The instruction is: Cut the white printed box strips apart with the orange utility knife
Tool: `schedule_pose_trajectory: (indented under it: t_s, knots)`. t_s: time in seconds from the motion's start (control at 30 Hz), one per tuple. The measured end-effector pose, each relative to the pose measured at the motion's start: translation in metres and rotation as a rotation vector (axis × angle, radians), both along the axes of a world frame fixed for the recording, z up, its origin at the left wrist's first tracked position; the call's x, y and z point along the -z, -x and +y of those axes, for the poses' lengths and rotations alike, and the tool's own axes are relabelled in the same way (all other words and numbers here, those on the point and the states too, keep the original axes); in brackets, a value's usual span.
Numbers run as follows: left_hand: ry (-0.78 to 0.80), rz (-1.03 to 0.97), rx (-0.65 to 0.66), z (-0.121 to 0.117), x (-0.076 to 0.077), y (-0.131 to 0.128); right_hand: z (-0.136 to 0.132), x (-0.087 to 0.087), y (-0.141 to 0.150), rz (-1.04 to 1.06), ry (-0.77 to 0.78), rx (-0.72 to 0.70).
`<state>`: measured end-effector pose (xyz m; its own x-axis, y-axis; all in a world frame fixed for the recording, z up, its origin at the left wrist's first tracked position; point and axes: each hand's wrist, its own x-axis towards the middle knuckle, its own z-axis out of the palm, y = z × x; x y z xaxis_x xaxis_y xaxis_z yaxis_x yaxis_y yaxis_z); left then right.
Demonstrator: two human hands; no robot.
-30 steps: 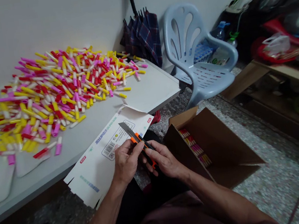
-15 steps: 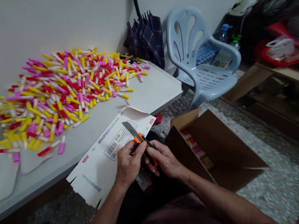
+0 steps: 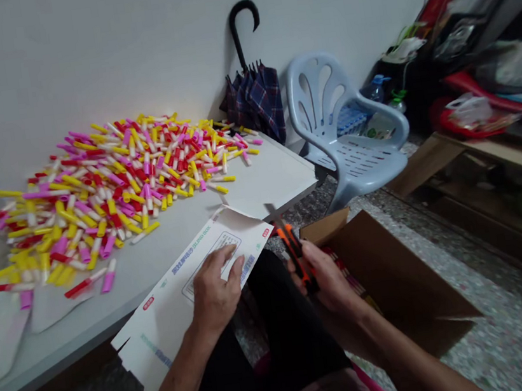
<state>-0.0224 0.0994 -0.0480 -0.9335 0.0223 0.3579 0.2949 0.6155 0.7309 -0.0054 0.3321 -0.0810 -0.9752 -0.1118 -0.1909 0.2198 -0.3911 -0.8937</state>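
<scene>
Loose tubes, red, pink, yellow and white: one broad heap (image 3: 120, 188) along the grey table (image 3: 282, 176), against the wall; we judge a large share of the work to be left here.
Printed card (image 3: 169, 320): one white sheet, lying aslant from the table edge to over the lap, its near corner curled; slots show at its left end, though we cannot tell whether a blade has made them.
Left hand (image 3: 216, 291): open, thumb apart from loosely bent fingers, lying over the card and apparently resting on it; we find nothing gripped.
Umbrella (image 3: 258, 103): one, plaid, furled, upright behind the table's far end.
Cutter (image 3: 297, 258): one, orange and black, blade out and blurred, just beyond the card's right edge and seemingly clear of it.
Right hand (image 3: 327, 276): closed around the cutter's handle.
Brown carton (image 3: 407, 279): one, open on the floor; we count it as begun, with tubes in rows (image 3: 357, 287) inside, partly hidden by the right hand; total unknown.
</scene>
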Motion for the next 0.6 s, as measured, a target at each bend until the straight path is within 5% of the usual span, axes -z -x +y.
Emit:
schedule_pose_trajectory:
  t_s: [0.1,0.27,0.43,0.6]
  knots:
    - [0.299,0.288,0.088,0.000,-0.001,0.037,0.045,-0.001,0.013,0.007,-0.125,0.127]
    - [0.631,0.260,0.303,0.015,0.020,0.106,0.088,0.001,0.026,0.103,-0.504,0.041]
    - [0.618,0.302,0.366,0.014,0.043,0.152,0.097,0.005,0.037,0.320,-0.911,-0.156]
    - [0.493,0.304,0.438,0.010,0.038,0.176,0.100,0.000,0.067,0.506,-1.242,-0.296]
